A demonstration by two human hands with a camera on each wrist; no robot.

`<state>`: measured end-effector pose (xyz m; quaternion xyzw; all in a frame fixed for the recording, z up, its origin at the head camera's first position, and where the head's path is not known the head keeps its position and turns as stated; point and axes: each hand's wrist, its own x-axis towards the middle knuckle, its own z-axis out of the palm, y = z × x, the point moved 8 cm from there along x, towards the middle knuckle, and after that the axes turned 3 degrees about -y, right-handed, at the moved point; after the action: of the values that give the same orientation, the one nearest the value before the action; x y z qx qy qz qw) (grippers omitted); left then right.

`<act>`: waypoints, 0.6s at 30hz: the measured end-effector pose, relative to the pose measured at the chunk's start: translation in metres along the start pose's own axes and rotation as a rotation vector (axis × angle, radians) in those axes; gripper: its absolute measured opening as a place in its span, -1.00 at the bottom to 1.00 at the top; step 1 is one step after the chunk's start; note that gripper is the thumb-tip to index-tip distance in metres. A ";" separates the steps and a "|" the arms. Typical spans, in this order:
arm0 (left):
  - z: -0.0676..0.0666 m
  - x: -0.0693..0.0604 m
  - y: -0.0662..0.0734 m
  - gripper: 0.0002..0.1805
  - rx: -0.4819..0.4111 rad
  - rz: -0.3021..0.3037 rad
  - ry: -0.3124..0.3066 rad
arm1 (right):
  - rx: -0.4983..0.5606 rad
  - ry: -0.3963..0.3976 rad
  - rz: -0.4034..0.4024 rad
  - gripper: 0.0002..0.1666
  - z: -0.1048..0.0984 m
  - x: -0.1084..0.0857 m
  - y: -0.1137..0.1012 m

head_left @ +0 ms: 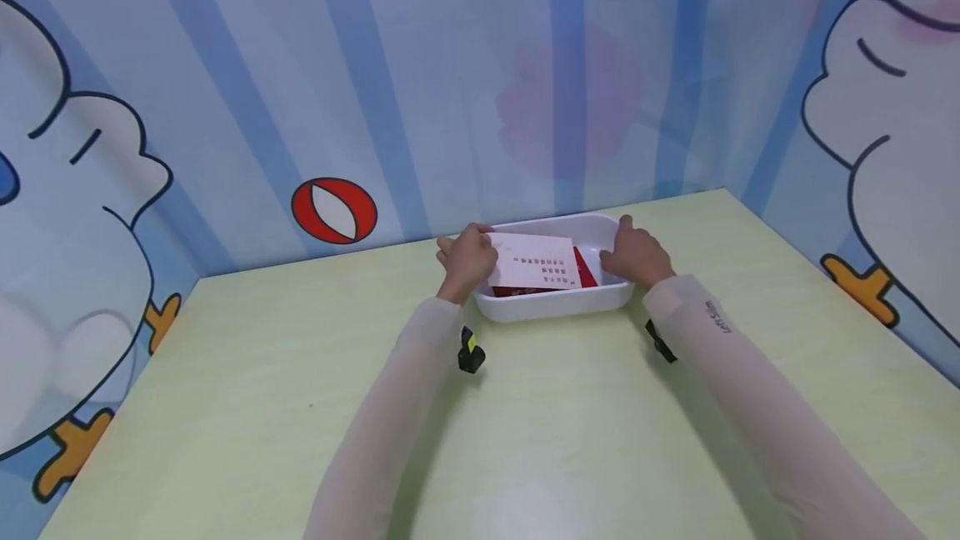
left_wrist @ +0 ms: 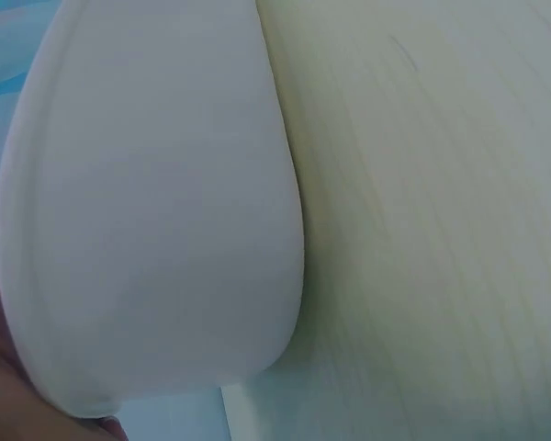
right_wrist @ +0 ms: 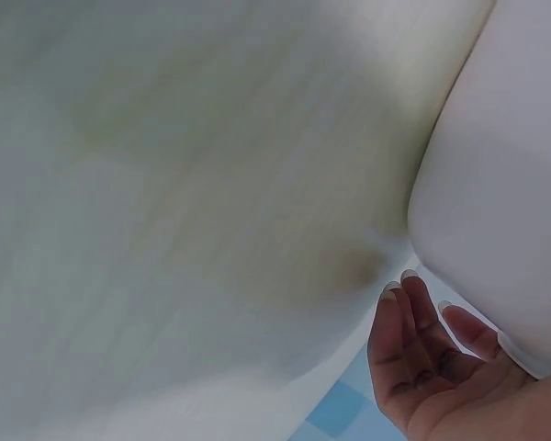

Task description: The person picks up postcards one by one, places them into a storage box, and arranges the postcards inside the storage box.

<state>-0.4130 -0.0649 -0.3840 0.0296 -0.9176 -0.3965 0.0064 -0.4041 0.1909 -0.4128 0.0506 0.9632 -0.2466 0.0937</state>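
A white plastic tray (head_left: 558, 305) sits on the table near the back wall. At its left end my left hand (head_left: 469, 261) grips the rim, and in the left wrist view part of that hand (left_wrist: 14, 390) curls at the tray's edge (left_wrist: 165, 202). My right hand (head_left: 637, 257) holds the opposite end, thumb over the rim; the right wrist view has its fingers bent (right_wrist: 413, 354) outside and below the tray (right_wrist: 500, 211). Inside lies a white card (head_left: 534, 258) printed with small red characters. Beneath it, a red flat piece (head_left: 587, 268) shows partly; the card covers the rest.
The pale yellow-green table (head_left: 247, 390) extends in front and to both sides. Directly behind the tray stands a blue striped wall covering (head_left: 465, 107) with a printed red-and-white ball (head_left: 360, 208). Cartoon-printed side walls (head_left: 900, 148) border the table.
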 end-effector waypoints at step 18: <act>0.004 -0.005 0.007 -0.63 0.183 0.092 0.061 | 0.009 -0.006 0.008 -0.06 0.000 -0.002 -0.001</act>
<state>-0.4080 -0.0566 -0.3812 -0.0001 -0.9498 -0.3090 0.0499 -0.4024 0.1902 -0.4118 0.0542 0.9617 -0.2505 0.0973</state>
